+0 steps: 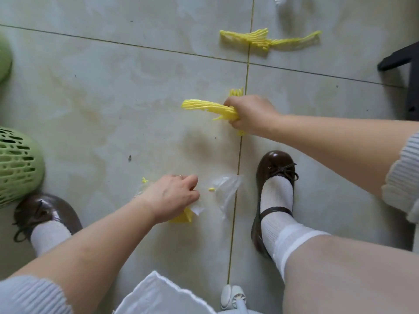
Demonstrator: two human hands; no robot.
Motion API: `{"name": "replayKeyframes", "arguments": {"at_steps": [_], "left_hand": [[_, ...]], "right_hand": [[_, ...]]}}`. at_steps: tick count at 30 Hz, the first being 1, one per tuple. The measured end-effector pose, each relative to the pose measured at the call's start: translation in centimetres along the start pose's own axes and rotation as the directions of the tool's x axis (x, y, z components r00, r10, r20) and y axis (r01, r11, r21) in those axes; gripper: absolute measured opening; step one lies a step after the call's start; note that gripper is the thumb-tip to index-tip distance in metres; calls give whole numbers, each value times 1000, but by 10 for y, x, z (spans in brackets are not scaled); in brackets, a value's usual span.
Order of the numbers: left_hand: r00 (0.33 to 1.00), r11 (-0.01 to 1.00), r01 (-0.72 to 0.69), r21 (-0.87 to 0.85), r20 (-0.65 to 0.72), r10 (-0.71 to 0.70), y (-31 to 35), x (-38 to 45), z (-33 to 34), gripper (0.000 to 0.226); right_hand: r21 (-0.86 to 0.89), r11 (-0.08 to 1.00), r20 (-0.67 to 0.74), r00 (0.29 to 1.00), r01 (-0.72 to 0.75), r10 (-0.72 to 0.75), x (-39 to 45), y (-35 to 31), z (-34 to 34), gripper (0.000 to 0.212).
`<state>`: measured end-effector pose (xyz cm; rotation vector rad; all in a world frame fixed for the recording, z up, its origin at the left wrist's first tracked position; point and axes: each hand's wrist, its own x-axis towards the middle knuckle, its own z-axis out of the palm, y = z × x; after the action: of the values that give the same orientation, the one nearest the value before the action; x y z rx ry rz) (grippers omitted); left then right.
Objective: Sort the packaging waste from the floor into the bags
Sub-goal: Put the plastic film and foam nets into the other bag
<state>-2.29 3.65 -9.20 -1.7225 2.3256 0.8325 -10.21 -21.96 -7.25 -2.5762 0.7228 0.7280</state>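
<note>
Tiled floor: pale glossy tiles with dark and yellowish grout lines, stained near the middle.
Green basket: perforated plastic, cut off by the left edge; a second green shape above it is too cropped to name.
Dark furniture leg: cut off at the right edge.
Right hand: fingers curled round a yellow foam net, whose far end sticks out to the left; the rest is hidden in the fist.
Left hand: fingers bent down onto clear plastic wrap; whether it pinches is unclear. It hides most of a yellow foam piece.
Loose yellow foam net: lies well apart on the tiles, ahead.
Clear scrap: cut off by the top edge, unidentifiable.
</note>
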Motion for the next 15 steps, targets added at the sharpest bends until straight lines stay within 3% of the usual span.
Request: {"name": "replayKeyframes", "arguments": {"at_steps": [2,4,8,9,11,13,15], "left_hand": [[998,999,-4,-51,-70,0,-8,-5,-1,23],[987,992,4,-123,-162,-24,-21,-13,-4,9],[963,978,135,-158,-212,-167,-44,-32,-15,6],[953,969,188,-162,-206,-220,-49,-36,-17,6],[933,950,267,-164,-203,-297,-54,-40,-19,29],[962,976,195,-99,-172,-210,-50,-41,-19,35],[992,996,67,-53,-106,-72,-37,-38,-14,30]], "right_hand": [[68,995,-21,997,70,-69,-17,-2,-6,23],[152,960,-24,972,236,-235,-38,-8,-6,22],[103,828,30,830,551,-557,-76,-26,7,32],[49,786,94,780,616,-618,-79,-29,14,34],[-71,694,334,673,717,-660,-80,-32,28,44],[-171,611,552,589,773,-590,-76,-33,42,56],[-244,553,592,574,797,-565,-72,-33,52,51]]}}
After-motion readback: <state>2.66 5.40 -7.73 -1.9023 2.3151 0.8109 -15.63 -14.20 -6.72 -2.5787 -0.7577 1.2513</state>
